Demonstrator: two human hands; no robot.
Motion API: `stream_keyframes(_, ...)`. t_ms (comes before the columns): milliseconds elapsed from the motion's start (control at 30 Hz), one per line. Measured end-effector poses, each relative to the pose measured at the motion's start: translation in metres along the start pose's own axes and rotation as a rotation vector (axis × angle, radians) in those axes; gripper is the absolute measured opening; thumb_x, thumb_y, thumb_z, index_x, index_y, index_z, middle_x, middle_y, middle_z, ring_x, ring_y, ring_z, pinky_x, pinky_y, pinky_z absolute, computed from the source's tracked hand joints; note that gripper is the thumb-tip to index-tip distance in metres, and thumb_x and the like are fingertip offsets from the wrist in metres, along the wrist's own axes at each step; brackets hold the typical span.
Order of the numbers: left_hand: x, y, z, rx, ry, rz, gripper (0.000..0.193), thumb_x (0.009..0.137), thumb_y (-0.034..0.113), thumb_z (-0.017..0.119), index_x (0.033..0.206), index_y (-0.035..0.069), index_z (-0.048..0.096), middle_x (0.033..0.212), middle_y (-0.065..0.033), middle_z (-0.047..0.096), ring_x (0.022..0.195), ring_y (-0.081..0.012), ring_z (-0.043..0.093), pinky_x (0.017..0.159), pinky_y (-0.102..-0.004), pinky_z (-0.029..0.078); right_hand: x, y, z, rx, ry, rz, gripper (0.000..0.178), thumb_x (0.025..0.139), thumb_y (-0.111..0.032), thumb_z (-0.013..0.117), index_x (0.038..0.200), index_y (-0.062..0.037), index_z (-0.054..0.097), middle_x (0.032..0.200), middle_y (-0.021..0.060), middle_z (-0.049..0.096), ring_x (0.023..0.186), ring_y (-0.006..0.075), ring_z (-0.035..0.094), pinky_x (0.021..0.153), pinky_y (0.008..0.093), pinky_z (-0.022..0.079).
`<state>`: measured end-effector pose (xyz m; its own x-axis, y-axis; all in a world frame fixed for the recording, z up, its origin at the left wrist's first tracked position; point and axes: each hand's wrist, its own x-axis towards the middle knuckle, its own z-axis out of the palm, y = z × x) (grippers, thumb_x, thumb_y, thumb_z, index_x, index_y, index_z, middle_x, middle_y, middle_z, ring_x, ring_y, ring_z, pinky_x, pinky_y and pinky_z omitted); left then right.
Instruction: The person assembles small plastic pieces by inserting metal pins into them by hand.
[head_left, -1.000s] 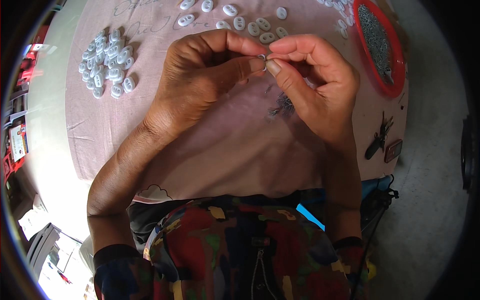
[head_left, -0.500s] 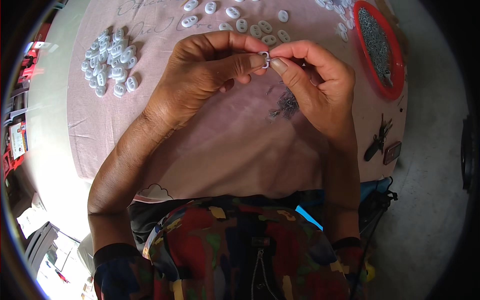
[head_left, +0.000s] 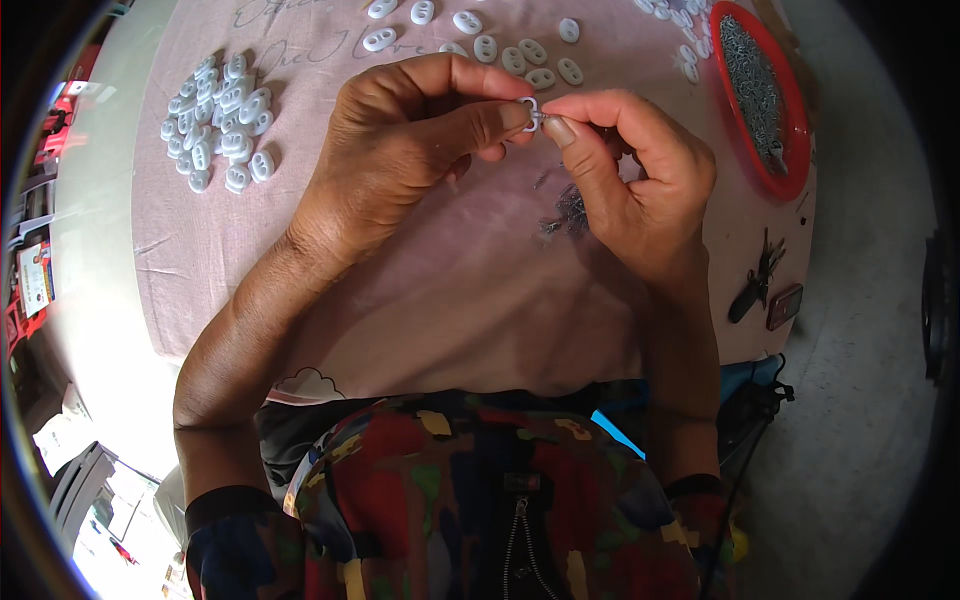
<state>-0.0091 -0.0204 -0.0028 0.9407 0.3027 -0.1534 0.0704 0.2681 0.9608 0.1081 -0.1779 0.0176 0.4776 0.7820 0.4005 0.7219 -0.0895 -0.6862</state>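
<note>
Between the thumb and forefinger of my left hand [head_left: 415, 135] is a white oval plastic piece with two holes [head_left: 532, 122], held on edge. My right hand [head_left: 635, 150] pinches a thin, short metal pin [head_left: 541, 115] that meets the middle of the white piece; its exact kind is too small to make out. Both hands are raised over the table, fingertips almost touching. Below the right fingers lies a small heap of dark metal pins [head_left: 568, 212], partly hidden by that hand.
White two-hole pieces form a pile [head_left: 220, 120] at left; more lie scattered [head_left: 514, 60] beyond my hands. A red basin [head_left: 797, 165] of small metal parts stands at right. Nearer are a dark-handled cutting tool [head_left: 752, 290] and a phone-like device [head_left: 786, 306]. Pink cloth [head_left: 420, 330] covers the table.
My right fingertips have drawn slightly right from the white piece, so the metal pin shows between them. The left hand keeps its grip, with hardly any shift.
</note>
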Motion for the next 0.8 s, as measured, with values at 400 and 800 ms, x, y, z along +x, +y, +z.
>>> stream_keyframes(400,-0.007,0.001,0.006,0.071,0.032,0.133,0.013,0.087,0.008,0.066,0.100,0.005,0.068,0.083,0.0019,0.067,0.069,-0.0016,0.055,0.061,-0.0162,0.042,-0.002,0.000,0.006,0.005,0.042,-0.099,0.010,0.079,0.002,0.067,0.087,-0.0025,0.064,0.073,0.0062,0.064,0.059,0.0119,0.059,0.050,0.0247,0.047)
stream_keyframes(800,0.001,0.003,0.003,-0.029,0.033,0.009,0.016,0.085,0.012,0.068,0.099,0.005,0.068,0.080,0.0031,0.064,0.067,-0.0019,0.054,0.057,-0.0167,0.040,0.001,0.005,-0.009,0.165,-0.110,0.095,0.011,0.089,0.000,0.061,0.099,0.0034,0.063,0.084,0.0021,0.062,0.075,0.0047,0.055,0.068,0.0180,0.044)
